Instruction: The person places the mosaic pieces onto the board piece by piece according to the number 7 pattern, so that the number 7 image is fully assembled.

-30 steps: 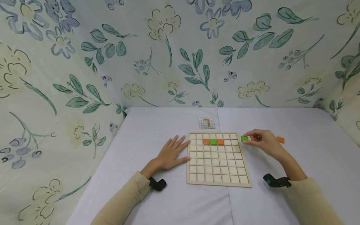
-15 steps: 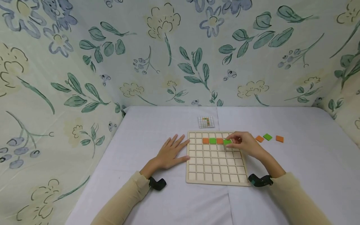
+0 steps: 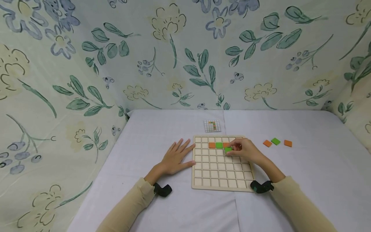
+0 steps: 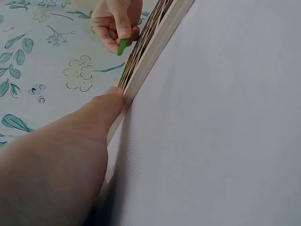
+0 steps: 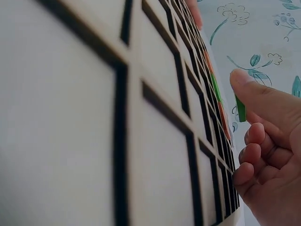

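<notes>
Right hand (image 3: pixel 246 150) now lower-left over board (image 3: pixel 223 180), fingers pinching green tile (image 3: pixel 228 149).

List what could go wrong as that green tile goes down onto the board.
The right hand pinches the green tile by its edge, tilted above the board; it may land askew across a divider instead of in a cell. Its fingers sit right beside the orange tile already placed and could knock it loose. The left hand only rests flat against the board's edge, so a push could slide the board.
</notes>
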The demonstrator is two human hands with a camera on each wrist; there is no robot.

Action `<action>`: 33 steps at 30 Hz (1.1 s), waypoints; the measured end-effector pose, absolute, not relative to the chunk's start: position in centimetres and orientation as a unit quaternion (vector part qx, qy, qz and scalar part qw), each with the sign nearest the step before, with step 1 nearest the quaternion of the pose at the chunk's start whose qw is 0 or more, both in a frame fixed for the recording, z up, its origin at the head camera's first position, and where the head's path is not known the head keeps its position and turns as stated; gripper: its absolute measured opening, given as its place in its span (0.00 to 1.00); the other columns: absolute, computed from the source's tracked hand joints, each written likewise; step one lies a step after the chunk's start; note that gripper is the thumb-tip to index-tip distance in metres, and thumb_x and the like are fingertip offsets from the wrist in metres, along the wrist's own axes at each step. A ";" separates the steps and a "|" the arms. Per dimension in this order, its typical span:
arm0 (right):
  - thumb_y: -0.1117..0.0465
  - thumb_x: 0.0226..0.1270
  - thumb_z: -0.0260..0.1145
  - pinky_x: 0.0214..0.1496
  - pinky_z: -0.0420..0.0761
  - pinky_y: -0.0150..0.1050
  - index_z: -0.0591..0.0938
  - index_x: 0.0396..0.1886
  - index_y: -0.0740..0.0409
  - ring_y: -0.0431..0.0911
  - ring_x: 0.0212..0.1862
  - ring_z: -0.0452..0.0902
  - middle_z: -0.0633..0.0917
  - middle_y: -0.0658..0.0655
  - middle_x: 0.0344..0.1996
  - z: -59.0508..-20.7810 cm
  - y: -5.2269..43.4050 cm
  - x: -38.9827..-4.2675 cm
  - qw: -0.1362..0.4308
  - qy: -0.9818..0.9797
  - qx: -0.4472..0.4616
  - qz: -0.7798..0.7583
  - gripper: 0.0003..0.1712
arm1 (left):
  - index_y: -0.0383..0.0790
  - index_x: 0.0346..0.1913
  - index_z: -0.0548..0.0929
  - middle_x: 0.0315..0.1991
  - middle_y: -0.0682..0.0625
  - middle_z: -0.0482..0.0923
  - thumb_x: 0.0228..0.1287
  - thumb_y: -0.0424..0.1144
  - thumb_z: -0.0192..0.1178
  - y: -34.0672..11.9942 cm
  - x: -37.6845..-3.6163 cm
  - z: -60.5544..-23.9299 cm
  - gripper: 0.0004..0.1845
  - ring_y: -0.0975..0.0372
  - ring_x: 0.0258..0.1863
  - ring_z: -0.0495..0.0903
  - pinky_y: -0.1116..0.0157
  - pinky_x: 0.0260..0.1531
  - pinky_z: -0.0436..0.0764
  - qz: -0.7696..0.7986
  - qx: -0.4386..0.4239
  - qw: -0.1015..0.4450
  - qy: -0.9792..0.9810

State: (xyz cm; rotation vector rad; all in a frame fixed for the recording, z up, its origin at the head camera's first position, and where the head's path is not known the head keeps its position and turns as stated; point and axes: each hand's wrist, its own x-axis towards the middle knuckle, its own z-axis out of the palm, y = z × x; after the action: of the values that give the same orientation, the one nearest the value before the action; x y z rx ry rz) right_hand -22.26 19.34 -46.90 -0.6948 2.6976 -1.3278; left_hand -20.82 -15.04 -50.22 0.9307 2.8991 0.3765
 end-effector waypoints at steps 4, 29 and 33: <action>0.65 0.54 0.79 0.25 0.65 0.31 0.87 0.38 0.67 0.40 0.24 0.65 0.73 0.50 0.21 -47.2 19.3 -22.3 0.026 0.872 -0.231 -0.430 0.14 | 0.57 0.81 0.46 0.81 0.52 0.38 0.70 0.73 0.38 -15.0 -20.8 -50.2 0.43 0.50 0.79 0.33 0.48 0.74 0.36 0.120 0.302 0.037 0.945; 0.63 0.51 0.81 0.26 0.65 0.32 0.87 0.37 0.66 0.43 0.25 0.65 0.73 0.50 0.21 -47.8 19.1 -22.7 0.035 0.885 -0.210 -0.414 0.16 | 0.60 0.81 0.45 0.81 0.54 0.37 0.68 0.75 0.35 -15.1 -21.0 -50.8 0.44 0.52 0.79 0.32 0.50 0.74 0.34 0.118 0.300 0.033 0.946; 0.64 0.50 0.81 0.25 0.66 0.32 0.86 0.37 0.66 0.42 0.25 0.65 0.73 0.50 0.21 -47.8 19.1 -22.7 0.036 0.886 -0.206 -0.414 0.16 | 0.59 0.81 0.46 0.81 0.53 0.38 0.69 0.74 0.37 -15.0 -21.0 -50.7 0.44 0.51 0.79 0.33 0.49 0.74 0.35 0.118 0.299 0.032 0.946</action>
State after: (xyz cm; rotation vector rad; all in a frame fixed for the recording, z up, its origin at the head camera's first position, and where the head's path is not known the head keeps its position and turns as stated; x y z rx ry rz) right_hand -22.74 19.13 -47.79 -0.6325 2.7211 -1.2712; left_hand -20.98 -14.99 -50.66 0.9214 2.9142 0.3622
